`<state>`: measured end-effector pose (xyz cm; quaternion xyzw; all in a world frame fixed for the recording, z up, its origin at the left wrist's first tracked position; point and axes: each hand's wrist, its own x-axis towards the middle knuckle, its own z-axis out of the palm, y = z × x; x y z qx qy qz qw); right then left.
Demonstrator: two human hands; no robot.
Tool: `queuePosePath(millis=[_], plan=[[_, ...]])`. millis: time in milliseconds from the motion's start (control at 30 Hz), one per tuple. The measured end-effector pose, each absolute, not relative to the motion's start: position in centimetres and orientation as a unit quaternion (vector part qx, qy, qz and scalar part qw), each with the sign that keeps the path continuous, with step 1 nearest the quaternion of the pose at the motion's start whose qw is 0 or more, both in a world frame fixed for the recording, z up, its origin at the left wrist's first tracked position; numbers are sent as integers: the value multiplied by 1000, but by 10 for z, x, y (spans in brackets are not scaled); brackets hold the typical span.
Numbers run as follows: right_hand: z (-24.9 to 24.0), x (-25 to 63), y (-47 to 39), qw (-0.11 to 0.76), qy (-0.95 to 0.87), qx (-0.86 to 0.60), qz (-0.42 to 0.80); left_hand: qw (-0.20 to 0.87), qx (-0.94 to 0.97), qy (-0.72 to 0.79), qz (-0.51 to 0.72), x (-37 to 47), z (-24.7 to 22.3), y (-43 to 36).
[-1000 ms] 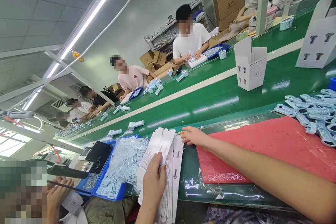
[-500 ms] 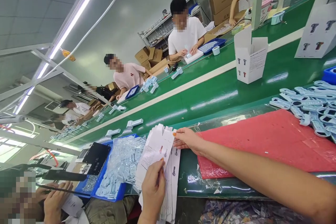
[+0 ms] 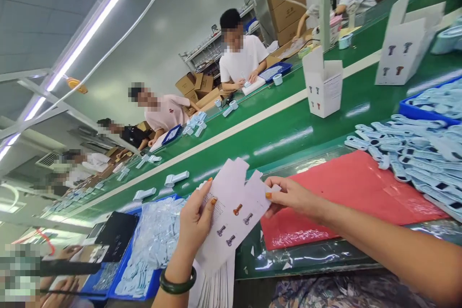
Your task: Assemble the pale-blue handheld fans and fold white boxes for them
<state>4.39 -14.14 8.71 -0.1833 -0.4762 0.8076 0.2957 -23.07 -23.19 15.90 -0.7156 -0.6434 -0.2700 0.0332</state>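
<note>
Between my hands is a flattened white box (image 3: 231, 211), printed with small fan pictures, one of them orange. My left hand (image 3: 197, 216) grips its left edge, thumb on the printed face; a dark green bangle circles that wrist. At its upper right my right hand (image 3: 283, 195) pinches a flap between thumb and fingers. Below the held box lies a stack of flat white boxes (image 3: 216, 284), partly covered by it and by my left arm. A red mat (image 3: 335, 192) lies under and beyond my right forearm.
Light blue plastic parts (image 3: 415, 154) are heaped at the right beside a blue tray (image 3: 406, 109). Two opened white boxes (image 3: 325, 89) stand on the green conveyor (image 3: 252, 149). A blue bin (image 3: 153, 281) of pale blue pieces is at left. Co-workers sit across the belt and at lower left.
One flat box has come up off the stack and turned, now held in both hands over the table. My left hand has risen, and the view has shifted to the right.
</note>
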Motion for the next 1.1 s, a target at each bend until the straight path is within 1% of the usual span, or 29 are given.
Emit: queuePosePath(millis=[133, 233, 267, 333, 400, 467, 533, 600, 667, 700, 767, 833, 867, 933, 1100], plan=[[93, 78, -148, 266, -501, -114, 816, 19, -819, -519, -244, -201, 178, -197], [88, 91, -149, 252, -486, -158, 821, -1, -860, -476, -182, -173, 188, -180], [84, 95, -146, 267, -474, -194, 816, -10, -868, -473, -154, -161, 188, -177], [76, 103, -135, 329, -431, -279, 792, -35, -879, -463, -105, -136, 181, -175], [72, 116, -121, 389, -384, -341, 765, -68, -889, -445, -87, -112, 169, -173], [75, 132, -111, 412, -360, -355, 758, -104, -877, -455, -117, -96, 155, -170], [87, 146, -111, 449, -359, -326, 750, -142, -827, -502, -208, -89, 146, -163], [101, 154, -122, 546, -396, -293, 678, -182, -757, -539, -320, -88, 143, -156], [112, 155, -138, 653, -486, -282, 508, -225, -712, -533, -398, -86, 143, -151], [115, 154, -146, 682, -543, -280, 402, -246, -702, -520, -419, -83, 143, -151], [119, 147, -158, 689, -641, -265, 212, -267, -695, -500, -442, -75, 141, -152], [120, 141, -164, 673, -695, -232, 97, -260, -694, -493, -456, -67, 136, -154], [120, 138, -165, 669, -708, -216, 71, -249, -696, -490, -462, -63, 133, -155], [120, 136, -167, 671, -713, -192, 69, -220, -708, -475, -474, -59, 126, -155], [118, 135, -170, 698, -674, -177, 164, -123, -757, -392, -508, -60, 116, -149]])
